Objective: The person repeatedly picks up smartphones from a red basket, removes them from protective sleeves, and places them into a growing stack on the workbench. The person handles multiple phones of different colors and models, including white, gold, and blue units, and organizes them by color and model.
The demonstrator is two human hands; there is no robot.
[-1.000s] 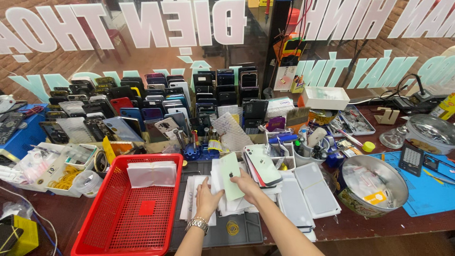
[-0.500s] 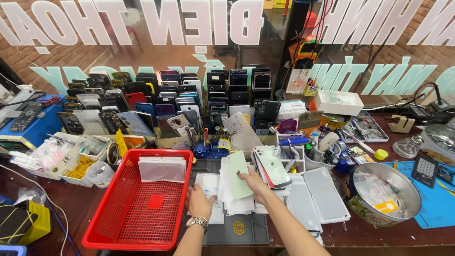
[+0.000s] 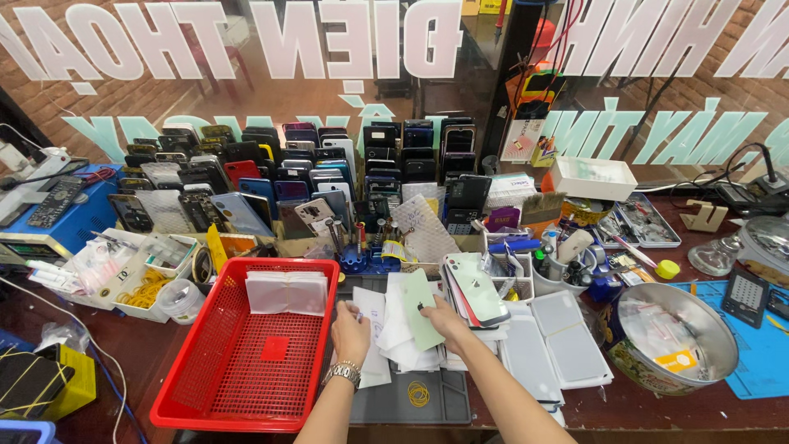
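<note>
Red basket [image 3: 222, 386] holds white packets [image 3: 287, 292]; left hand [image 3: 351, 333] pinches paper [image 3: 374, 329], right hand [image 3: 448, 322] grips green phone back [image 3: 419, 310].

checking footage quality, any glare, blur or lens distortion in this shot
Head view: even bright light, no blur on the left hand or right hand; the shop window shows reflections; the metal bowl carries soft glare; wide-angle bending shows at the edges.

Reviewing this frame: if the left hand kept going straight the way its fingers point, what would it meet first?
The left hand points away from the person over the white papers. Straight on, it would probably meet the blue tool holder with upright screwdrivers first, though depth is hard to judge from this view.
</note>
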